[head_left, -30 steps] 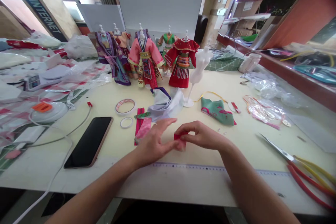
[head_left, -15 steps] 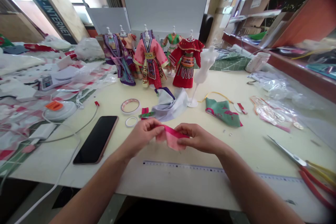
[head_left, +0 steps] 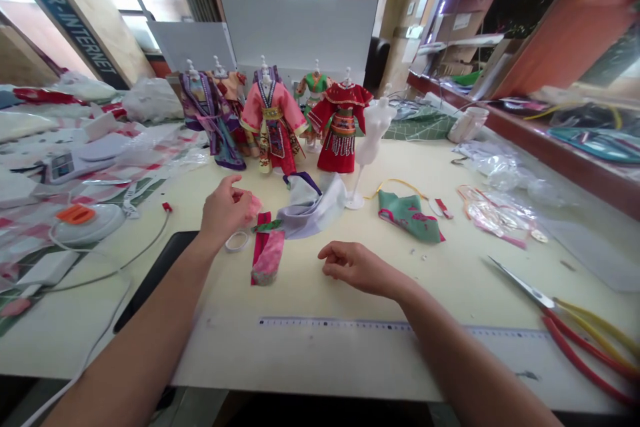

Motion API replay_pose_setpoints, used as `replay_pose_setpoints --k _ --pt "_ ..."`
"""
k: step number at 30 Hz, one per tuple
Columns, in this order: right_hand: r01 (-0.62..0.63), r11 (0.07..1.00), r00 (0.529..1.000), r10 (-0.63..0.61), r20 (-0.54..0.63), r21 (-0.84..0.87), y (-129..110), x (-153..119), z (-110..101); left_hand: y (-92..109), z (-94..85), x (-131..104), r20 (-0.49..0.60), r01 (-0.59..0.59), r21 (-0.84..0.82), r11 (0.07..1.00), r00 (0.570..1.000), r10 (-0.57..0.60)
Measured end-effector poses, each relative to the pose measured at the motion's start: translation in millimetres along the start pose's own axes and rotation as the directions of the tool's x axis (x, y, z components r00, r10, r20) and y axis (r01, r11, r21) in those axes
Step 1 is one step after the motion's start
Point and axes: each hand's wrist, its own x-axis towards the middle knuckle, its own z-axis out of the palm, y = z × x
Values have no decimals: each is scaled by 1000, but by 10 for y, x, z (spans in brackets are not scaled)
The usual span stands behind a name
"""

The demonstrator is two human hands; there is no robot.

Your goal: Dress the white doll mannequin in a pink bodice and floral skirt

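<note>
My left hand [head_left: 227,209] reaches over the left middle of the table, its fingers curled round a pinkish, blurred roll of tape [head_left: 254,207] that they partly hide. Just below those fingers lies a thin white ring [head_left: 237,241]. The pink cloth piece [head_left: 270,258] with a magenta band rests flat between my hands, beside a small green and magenta scrap [head_left: 265,223]. My right hand [head_left: 353,263] hovers at the table right of the cloth, fingers loosely bent, thumb apart, holding nothing. Pale lavender fabric [head_left: 313,210] is heaped beyond it.
Dressed doll forms [head_left: 273,113] and a bare white mannequin [head_left: 375,130] stand at the back. A ruler [head_left: 350,324] lies in front, scissors [head_left: 545,299] at right, green cloth [head_left: 410,213] nearer the middle. My left forearm partly covers a phone [head_left: 150,280]; cables run at left.
Both hands have let go of the pink cloth, which now lies on the table. My left hand has moved left and away to the tape roll; my right is empty. The view has shifted slightly.
</note>
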Motion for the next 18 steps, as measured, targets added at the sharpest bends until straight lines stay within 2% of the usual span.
replay_pose_setpoints --k 3,5,7,9,11,12,15,18 --pt "10 1000 1000 -10 -13 -20 -16 -3 -2 47 57 -11 32 -101 339 935 995 96" --pt "25 999 999 -26 -24 -43 -15 -1 6 165 122 -85 41 -202 415 887 978 203" --pt "41 997 998 -43 -34 -66 -9 4 17 320 221 -202 100 -355 375 856 934 344" --pt "48 996 998 -51 -42 -76 -4 9 25 463 352 -335 208 -529 270 805 848 488" --pt "48 996 997 -52 -49 -82 -1 13 25 554 494 -443 298 -609 170 774 781 549" --pt "46 995 997 -51 -54 -85 -1 14 22 574 561 -480 323 -607 121 786 773 547" --pt "37 995 997 -44 -68 -94 -9 16 7 562 702 -502 341 -554 39 832 790 510" --pt "35 995 996 -42 -72 -98 -22 17 -7 542 732 -403 327 -516 -13 856 807 492"
